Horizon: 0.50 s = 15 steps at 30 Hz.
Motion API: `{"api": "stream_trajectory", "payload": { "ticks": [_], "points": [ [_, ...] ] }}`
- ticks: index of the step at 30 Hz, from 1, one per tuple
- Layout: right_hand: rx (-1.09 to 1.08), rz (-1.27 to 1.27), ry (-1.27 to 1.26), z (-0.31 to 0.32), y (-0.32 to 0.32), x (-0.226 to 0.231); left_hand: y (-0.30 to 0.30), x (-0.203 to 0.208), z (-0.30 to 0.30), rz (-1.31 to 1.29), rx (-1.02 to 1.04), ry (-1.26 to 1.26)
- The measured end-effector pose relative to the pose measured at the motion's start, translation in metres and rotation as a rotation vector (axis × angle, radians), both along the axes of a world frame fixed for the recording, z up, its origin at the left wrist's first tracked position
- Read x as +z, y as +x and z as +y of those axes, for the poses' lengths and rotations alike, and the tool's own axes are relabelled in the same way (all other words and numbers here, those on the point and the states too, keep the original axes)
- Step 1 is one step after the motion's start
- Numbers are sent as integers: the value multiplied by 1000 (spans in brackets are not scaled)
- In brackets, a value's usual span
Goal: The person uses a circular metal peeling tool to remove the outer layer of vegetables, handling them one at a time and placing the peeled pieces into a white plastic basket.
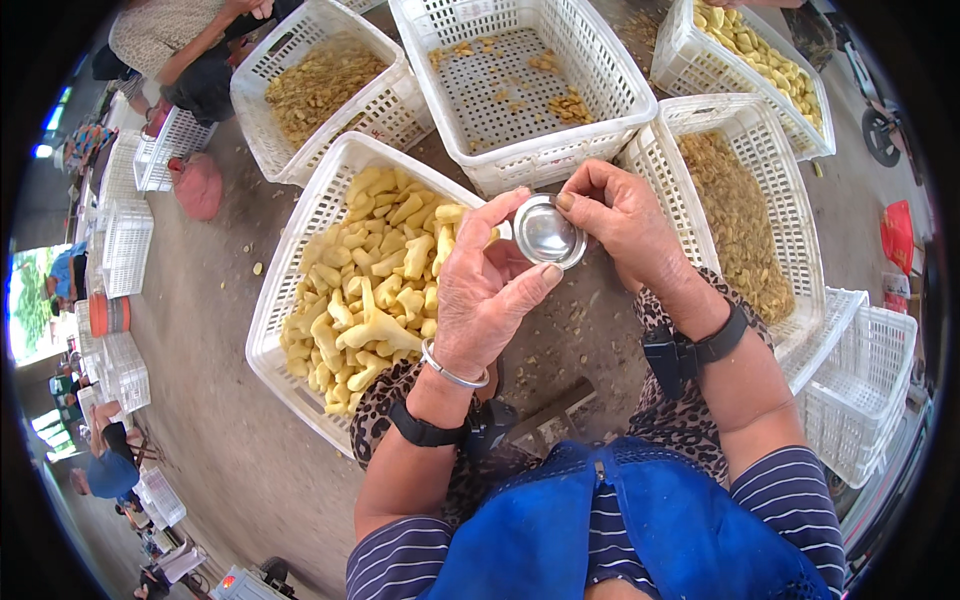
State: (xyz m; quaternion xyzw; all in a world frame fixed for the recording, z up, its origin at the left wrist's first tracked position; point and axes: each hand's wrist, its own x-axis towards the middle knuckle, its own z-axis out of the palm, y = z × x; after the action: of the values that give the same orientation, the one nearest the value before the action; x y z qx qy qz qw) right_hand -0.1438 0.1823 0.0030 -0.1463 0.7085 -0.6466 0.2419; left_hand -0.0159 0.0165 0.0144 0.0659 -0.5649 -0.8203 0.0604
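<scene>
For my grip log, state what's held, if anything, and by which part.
A small, round, shiny silver metal dish: the left hand holds its left and lower rim, the right hand its upper right rim.

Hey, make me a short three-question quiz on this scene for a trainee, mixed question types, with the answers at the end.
1. True or false: the left hand and the right hand both touch the round metal piece.

2. What does the white crate just left of the left hand hold?

3. Fill in the blank: the silver-coloured bangle sits nearer the left hand than the black ____ on the same arm.

Key:
1. True.
2. A heap of knobbly pale-yellow roots.
3. Strap.
</scene>
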Motion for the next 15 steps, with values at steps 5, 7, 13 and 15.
{"api": "stream_trajectory", "payload": {
  "ticks": [5, 7, 13, 15],
  "points": [
    [68, 297, 206, -4, 6, 13, 4, -5, -1, -67, 15, -97],
    [86, 341, 239, -1, 3, 10, 2, -4, 1, -107, 33, -46],
    [113, -68, 4, 4, 1, 6, 2, -8, -2, -192, 72, 250],
    [131, -96, -22, 6, 0, 5, 1, -5, -1, -219, 96, 331]
  ]
}}
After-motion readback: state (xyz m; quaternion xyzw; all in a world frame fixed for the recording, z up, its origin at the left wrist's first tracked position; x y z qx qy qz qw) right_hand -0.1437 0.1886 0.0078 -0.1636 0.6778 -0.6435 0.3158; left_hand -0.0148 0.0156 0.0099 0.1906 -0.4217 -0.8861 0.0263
